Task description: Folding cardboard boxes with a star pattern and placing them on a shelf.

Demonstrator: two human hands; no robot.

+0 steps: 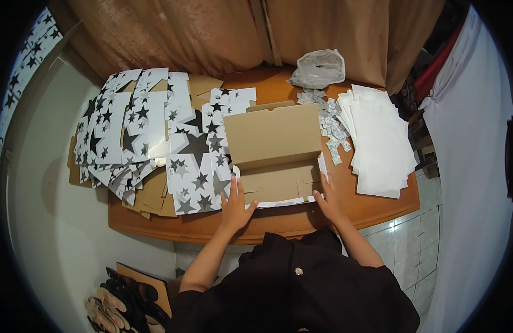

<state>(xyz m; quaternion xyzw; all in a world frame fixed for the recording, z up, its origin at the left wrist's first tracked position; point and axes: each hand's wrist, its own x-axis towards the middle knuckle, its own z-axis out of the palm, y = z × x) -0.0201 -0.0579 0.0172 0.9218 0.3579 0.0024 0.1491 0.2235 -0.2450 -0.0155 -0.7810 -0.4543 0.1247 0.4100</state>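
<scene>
A cardboard box [277, 183] stands in front of me on the table, its brown inside showing and its lid raised at the back. My left hand [236, 205] holds its front left corner, fingers along the side wall and thumb at the front edge. At the front right corner, my right hand [330, 201] grips the side wall, with the thumb at the inner front edge. Flat sheets of white card with black and grey stars [192, 172] lie close beside the box on the left.
More star-printed card blanks [109, 127] are heaped at the left of the wooden table [373, 208]. Small silvery packets [333, 130] lie behind the box's right side, near a clear plastic bag [321, 67]. White sheets [381, 141] are stacked at right. Shoes [129, 299] sit lower left.
</scene>
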